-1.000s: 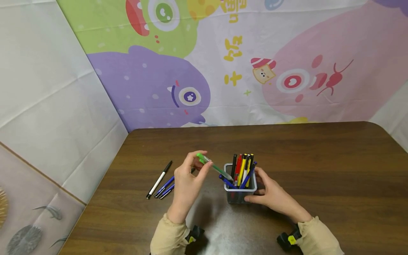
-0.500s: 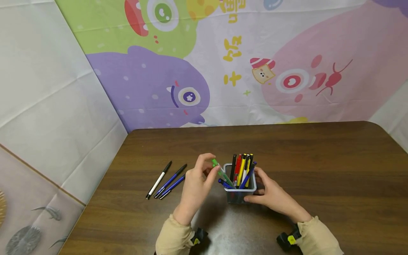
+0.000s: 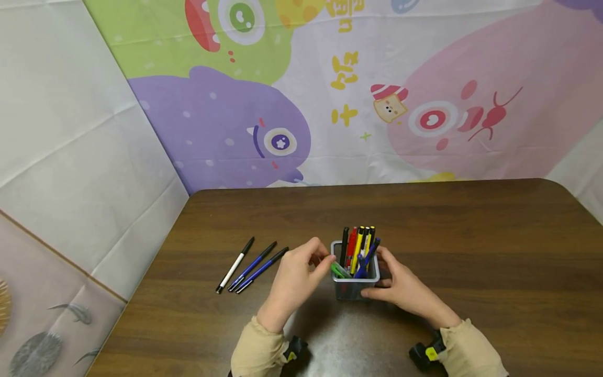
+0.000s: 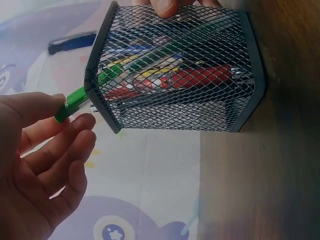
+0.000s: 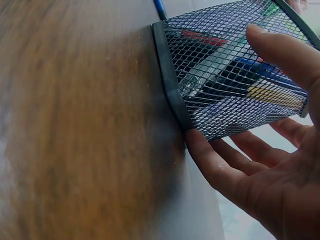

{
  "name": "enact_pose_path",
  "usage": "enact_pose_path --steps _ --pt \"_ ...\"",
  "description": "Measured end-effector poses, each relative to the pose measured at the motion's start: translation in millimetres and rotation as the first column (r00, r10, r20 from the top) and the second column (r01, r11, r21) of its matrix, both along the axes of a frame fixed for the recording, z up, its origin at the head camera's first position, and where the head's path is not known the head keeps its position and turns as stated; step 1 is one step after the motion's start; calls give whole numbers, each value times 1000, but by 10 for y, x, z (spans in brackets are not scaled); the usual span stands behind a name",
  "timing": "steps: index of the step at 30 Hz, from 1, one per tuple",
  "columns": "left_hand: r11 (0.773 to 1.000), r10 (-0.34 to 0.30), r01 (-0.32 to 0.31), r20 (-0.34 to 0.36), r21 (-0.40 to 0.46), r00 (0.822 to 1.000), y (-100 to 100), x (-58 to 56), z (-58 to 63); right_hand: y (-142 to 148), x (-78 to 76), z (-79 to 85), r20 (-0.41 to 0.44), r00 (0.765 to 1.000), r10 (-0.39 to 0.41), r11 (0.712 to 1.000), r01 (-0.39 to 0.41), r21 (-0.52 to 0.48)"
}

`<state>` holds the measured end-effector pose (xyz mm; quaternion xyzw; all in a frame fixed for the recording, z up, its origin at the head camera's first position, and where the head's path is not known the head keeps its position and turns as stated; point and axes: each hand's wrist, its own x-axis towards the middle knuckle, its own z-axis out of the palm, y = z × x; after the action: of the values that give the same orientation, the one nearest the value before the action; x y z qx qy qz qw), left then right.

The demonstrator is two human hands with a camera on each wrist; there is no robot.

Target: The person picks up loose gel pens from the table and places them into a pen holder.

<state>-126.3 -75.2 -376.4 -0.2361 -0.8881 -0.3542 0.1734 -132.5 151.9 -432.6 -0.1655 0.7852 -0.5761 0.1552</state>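
Observation:
My left hand (image 3: 297,272) pinches the top of a green pen (image 4: 75,102) between thumb and index finger. The pen's lower part is inside a dark mesh pen holder (image 3: 356,289), leaning over its left side. My right hand (image 3: 410,293) holds the pen holder from the right, with thumb and fingers on either side, as the right wrist view shows. Several pens stand in the holder: a red pen (image 3: 351,248), yellow-and-black ones, a black one (image 3: 344,246) and blue pens (image 3: 361,267). In the left wrist view the green barrel shows through the mesh.
On the brown wooden table (image 3: 471,235), left of my left hand, lie a white pen with a black cap (image 3: 235,265) and two blue pens (image 3: 252,267), side by side at a slant. A cartoon-printed cloth (image 3: 353,152) hangs behind the table.
My left hand has moved right and lowered the green pen into the holder. A blue pen inside has swung from the left toward the middle. The right hand stays in place.

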Motion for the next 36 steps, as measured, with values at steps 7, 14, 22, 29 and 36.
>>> enact_pose_path --steps 7,14,22,29,36 --pt "1000 5 -5 56 -7 998 7 9 11 4 1 15 7 1000 -2 1000 2 1" --pt "999 42 -42 74 4 996 3 10 16 3 0 9 -1 1000 -6 1000 6 10" --pt "992 123 -123 47 10 991 -49 -4 38 13 -6 10 5 1000 -1 1000 1 14" --pt "944 321 -319 15 -79 947 -213 -56 50 10 -6 6 27 1000 -7 1000 6 23" --pt "784 493 -488 -92 -384 865 -520 -122 -119 14 -6 11 38 999 1 1000 -1 13"
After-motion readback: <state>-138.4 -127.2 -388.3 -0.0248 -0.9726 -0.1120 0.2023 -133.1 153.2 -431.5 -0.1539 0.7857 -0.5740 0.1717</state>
